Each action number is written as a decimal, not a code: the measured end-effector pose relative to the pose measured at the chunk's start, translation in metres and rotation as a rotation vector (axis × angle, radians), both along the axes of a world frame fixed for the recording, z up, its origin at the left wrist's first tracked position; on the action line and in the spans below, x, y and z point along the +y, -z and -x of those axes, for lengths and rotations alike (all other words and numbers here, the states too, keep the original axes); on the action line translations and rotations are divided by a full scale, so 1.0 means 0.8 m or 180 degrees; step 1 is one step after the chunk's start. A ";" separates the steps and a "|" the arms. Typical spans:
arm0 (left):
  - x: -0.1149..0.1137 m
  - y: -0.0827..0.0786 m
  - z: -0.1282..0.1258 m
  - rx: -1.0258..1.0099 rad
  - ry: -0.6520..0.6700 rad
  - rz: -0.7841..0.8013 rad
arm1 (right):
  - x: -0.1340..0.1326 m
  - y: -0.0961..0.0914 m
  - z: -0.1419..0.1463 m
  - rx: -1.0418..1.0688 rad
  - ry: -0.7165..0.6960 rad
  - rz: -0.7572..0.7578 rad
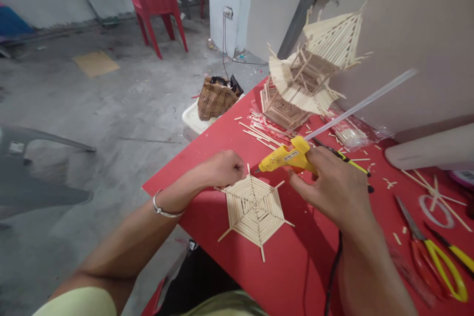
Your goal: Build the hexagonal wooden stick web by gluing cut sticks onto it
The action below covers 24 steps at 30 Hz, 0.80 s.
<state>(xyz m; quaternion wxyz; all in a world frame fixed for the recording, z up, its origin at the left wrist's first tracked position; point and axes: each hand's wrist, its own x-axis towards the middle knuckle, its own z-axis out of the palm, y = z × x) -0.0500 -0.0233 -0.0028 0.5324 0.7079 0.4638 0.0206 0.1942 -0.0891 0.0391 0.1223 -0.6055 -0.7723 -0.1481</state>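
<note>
My right hand grips a yellow glue gun with a long clear glue stick out of its back. Its nozzle points left at the upper edge of a flat hexagonal web of wooden sticks lying on the red table. My left hand is closed beside that edge, fingers pinched on a small upright stick at the web's rim. A silver bangle circles my left wrist.
A stick-built house model stands at the table's far side beside loose sticks and plastic packets. Yellow-handled scissors and a tape ring lie right. A checked bag sits past the table's edge; a red chair stands behind.
</note>
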 end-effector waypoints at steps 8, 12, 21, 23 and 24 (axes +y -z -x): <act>0.000 -0.001 -0.001 0.0050 0.0015 -0.0034 | -0.001 0.000 0.001 0.0029 -0.0040 0.0011; 0.001 0.000 -0.001 0.0056 -0.0014 -0.0052 | -0.001 0.000 0.003 -0.0018 -0.0028 0.0046; -0.001 -0.005 -0.001 0.0134 -0.0021 -0.0067 | 0.002 0.009 0.008 -0.0083 -0.0013 0.0168; -0.001 -0.006 -0.001 0.0165 -0.0023 -0.0012 | 0.003 0.011 0.008 -0.0075 -0.0054 0.0170; -0.001 -0.007 -0.001 0.0169 -0.0039 0.0036 | 0.003 0.012 0.008 -0.0073 -0.0068 0.0160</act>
